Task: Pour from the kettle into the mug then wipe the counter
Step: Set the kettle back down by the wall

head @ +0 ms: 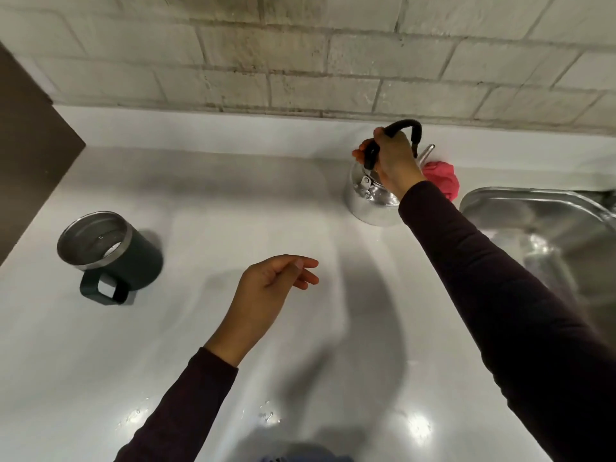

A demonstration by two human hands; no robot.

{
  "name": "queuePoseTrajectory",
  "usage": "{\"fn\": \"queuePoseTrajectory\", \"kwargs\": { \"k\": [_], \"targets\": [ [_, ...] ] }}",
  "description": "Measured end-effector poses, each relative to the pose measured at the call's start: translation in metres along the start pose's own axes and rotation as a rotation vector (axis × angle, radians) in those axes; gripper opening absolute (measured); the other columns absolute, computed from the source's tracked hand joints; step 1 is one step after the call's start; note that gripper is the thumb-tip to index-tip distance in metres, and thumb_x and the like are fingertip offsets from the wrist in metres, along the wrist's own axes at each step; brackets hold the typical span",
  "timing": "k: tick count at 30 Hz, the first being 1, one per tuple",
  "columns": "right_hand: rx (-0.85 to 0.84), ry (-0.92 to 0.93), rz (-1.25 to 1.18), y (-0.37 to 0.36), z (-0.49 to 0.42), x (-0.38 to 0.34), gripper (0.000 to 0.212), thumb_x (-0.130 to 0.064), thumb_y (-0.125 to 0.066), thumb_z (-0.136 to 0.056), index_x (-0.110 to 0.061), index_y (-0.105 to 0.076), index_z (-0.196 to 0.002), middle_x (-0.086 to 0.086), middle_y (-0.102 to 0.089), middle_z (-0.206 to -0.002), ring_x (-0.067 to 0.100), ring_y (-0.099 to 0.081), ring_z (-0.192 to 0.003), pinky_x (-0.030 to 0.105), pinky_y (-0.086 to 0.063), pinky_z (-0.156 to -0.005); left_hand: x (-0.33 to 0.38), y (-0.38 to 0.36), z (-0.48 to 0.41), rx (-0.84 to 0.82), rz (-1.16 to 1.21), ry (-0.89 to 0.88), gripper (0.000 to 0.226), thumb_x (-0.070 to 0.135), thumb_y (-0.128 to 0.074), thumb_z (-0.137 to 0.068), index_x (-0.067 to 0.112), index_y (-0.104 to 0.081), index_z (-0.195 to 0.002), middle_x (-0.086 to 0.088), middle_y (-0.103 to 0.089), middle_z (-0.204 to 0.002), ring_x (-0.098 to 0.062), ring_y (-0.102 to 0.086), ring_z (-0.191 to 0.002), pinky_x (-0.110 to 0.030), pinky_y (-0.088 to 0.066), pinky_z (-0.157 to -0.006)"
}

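Kitchen, steel sink (546, 208), tiled wall (300, 61)

A single wide-angle head camera looks steeply down and forward from above the hands, close over the white counter (233, 201). It faces the brick wall (300, 61) beyond both hands; a steel sink (483, 201) enters beside the right arm.

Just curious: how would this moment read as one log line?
right hand: gripping kettle handle | left hand: empty | mug: apart, upright | cloth: behind kettle
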State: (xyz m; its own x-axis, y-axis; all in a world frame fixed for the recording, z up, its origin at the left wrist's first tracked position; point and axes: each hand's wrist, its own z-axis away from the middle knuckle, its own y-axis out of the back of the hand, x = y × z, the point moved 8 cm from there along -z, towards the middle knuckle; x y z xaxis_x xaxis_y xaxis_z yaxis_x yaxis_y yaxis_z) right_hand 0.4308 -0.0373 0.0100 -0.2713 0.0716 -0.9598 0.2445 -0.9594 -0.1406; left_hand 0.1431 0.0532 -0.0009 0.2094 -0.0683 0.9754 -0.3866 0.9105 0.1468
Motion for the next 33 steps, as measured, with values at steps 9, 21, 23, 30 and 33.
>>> {"fn": "queuePoseTrajectory", "kwargs": {
  "k": [9, 21, 23, 30, 33],
  "targets": [
    [0.182, 0.36, 1.118, -0.021, -0.016, -0.023, 0.038, -0.037, -0.066, -0.083, 0.0, -0.061, -0.091, 0.017, -0.069, -0.091, 0.03, -0.064, -0.088, 0.036, -0.048, -0.076, 0.0, 0.015, 0.01, 0.033, -0.006, -0.003, 0.034, 0.017, -0.047, -0.095, 0.036, -0.073, -0.084, 0.01, -0.076, -0.077, -0.013, -0.069, -0.076, -0.039, -0.051, -0.09],
    [0.132, 0.439, 1.383, -0.05, 0.009, -0.01, 0.039, -0.033, -0.053, -0.09, 0.004, -0.062, -0.098, 0.025, -0.067, -0.101, 0.039, -0.061, -0.099, 0.039, -0.048, -0.078, -0.004, 0.058, 0.023, 0.095, 0.011, -0.013, 0.033, 0.022, -0.046, -0.093, 0.04, -0.073, -0.083, 0.011, -0.076, -0.08, -0.013, -0.07, -0.079, -0.04, -0.053, -0.09],
    [0.172, 0.478, 1.289, -0.038, 0.031, -0.008, 0.035, -0.031, -0.051, -0.091, 0.001, -0.064, -0.091, 0.023, -0.07, -0.092, 0.038, -0.063, -0.089, 0.036, -0.044, -0.067, -0.004, 0.058, 0.021, 0.085, 0.016, -0.018, 0.034, 0.019, -0.047, -0.094, 0.038, -0.073, -0.084, 0.011, -0.076, -0.078, -0.014, -0.07, -0.079, -0.041, -0.053, -0.09],
    [0.278, 0.44, 1.169, 0.033, 0.1, 0.027, 0.025, -0.022, -0.054, -0.086, -0.01, -0.05, -0.065, 0.012, -0.053, -0.06, 0.028, -0.045, -0.057, 0.029, -0.028, -0.054, -0.003, 0.028, 0.011, -0.016, 0.004, -0.022, 0.031, 0.019, -0.046, -0.094, 0.033, -0.072, -0.086, 0.013, -0.075, -0.073, -0.01, -0.069, -0.074, -0.026, -0.051, -0.085],
    [0.325, 0.387, 1.15, 0.071, 0.104, 0.038, 0.025, -0.023, -0.054, -0.087, -0.008, -0.051, -0.067, 0.011, -0.054, -0.063, 0.027, -0.045, -0.059, 0.028, -0.029, -0.055, -0.002, 0.011, 0.007, -0.074, -0.005, -0.031, 0.031, 0.019, -0.046, -0.094, 0.034, -0.072, -0.086, 0.013, -0.075, -0.074, -0.012, -0.069, -0.076, -0.026, -0.051, -0.085]
  ]
}}
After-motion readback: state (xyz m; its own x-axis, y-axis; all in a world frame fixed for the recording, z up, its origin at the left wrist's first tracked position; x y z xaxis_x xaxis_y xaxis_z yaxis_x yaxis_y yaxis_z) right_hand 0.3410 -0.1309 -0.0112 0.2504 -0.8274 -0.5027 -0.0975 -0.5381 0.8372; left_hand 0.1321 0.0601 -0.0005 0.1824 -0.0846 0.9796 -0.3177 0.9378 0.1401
